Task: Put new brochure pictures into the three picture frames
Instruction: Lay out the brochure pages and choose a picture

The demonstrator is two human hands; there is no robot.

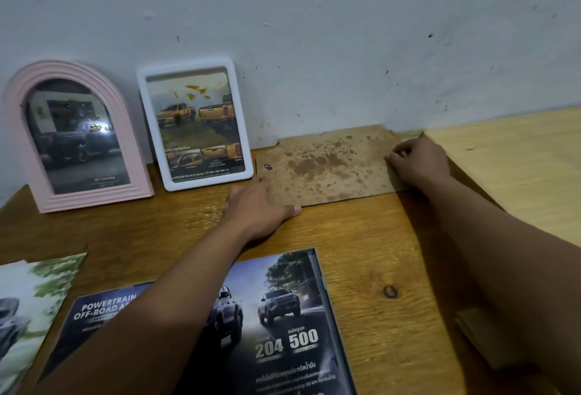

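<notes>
A pink arched frame (78, 140) and a white rectangular frame (196, 126) lean on the wall, each holding a truck picture. To their right a stained brown backing board (327, 165) lies flat on the wooden table (377, 269). My left hand (257, 209) rests palm down on the board's near left corner. At the board's right edge sits my right hand (419, 160), its fingertips pinching that edge. A dark truck brochure (276, 325) lies near me under my left forearm. Another brochure page (28, 303) lies at the left edge.
A pale wooden block or shelf (515, 168) rises on the right, close to my right hand. A folded brown piece (484, 335) lies near the table's right side, partly behind my right arm. The grey wall stands just behind the frames.
</notes>
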